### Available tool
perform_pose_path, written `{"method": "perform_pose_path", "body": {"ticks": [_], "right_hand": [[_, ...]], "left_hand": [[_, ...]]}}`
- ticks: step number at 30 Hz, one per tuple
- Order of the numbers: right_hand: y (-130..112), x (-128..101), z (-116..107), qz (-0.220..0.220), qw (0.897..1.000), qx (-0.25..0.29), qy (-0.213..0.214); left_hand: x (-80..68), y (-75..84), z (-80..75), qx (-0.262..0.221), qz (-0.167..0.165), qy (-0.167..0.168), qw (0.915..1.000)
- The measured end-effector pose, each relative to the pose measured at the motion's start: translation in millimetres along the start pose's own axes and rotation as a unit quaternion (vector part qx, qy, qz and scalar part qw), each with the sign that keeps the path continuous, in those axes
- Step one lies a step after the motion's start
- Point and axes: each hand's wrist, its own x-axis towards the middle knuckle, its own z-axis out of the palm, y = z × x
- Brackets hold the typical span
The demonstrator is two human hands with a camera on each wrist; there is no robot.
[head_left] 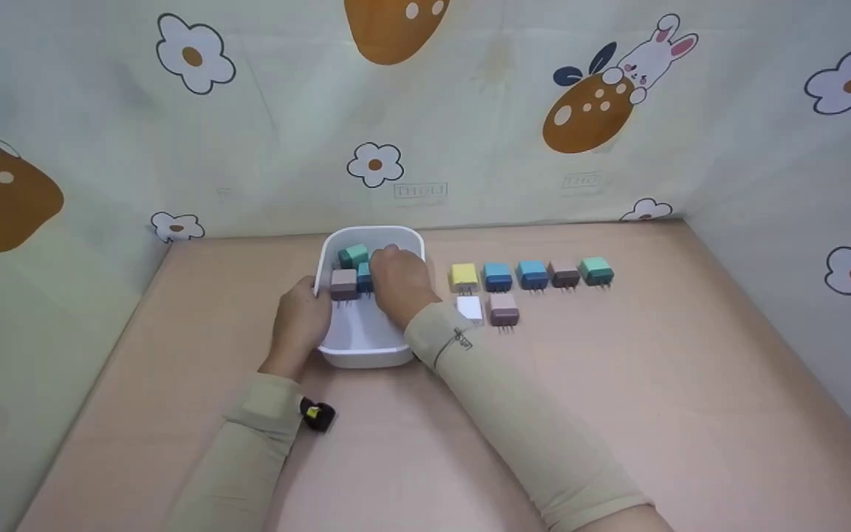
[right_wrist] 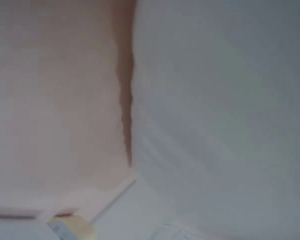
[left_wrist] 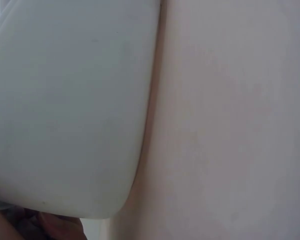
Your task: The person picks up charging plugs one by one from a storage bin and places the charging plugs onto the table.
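Container: white rounded-square plastic tub (head_left: 363,356) on the pink worktop (head_left: 617,414), between the two hands; its outer wall fills the left wrist view (left_wrist: 65,110).
Left hand (head_left: 301,323): on the tub's left wall, fingers curled about the rim; fingertips hidden by the wall.
Right hand (head_left: 398,284): reaching down into the tub from its right side, knuckles up; fingers hidden beneath the back of the hand, so whether they pinch anything cannot be told.
Tub contents: mauve plug adapter (head_left: 343,283) just left of the right hand; teal plug adapter (head_left: 354,256) behind it; a blue plug adapter (head_left: 364,277) mostly covered by the hand.
Row right of the right hand: yellow plug adapter (head_left: 464,277), two blue plug adapters (head_left: 497,275) (head_left: 532,273), brown plug adapter (head_left: 565,274), green plug adapter (head_left: 596,270).
Second row, nearer: white plug adapter (head_left: 470,307), partly hidden by the right sleeve; dusty-pink plug adapter (head_left: 504,309).
Right wrist view: blurred; only the white tub wall (right_wrist: 220,110) and pink worktop can be made out.
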Motion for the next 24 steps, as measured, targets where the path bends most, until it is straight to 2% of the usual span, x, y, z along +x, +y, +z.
{"method": "perform_pose_path", "body": {"ticks": [8,16,24], "right_hand": [[2,-1,-18,0.002,0.999,0.041,0.026],[16,-13,-35,0.008,0.995,0.084,0.051],[41,-29,-43,0.013,0.995,0.071,0.075]], "left_hand": [[1.3,0.8,-1.3,-0.009,0.001,-0.005,0.9999],[0.0,0.3,-2.5,-0.022,-0.005,-0.011,0.9997],[0.5,-0.9,-2.3,-0.024,-0.002,-0.01,0.9997]]}}
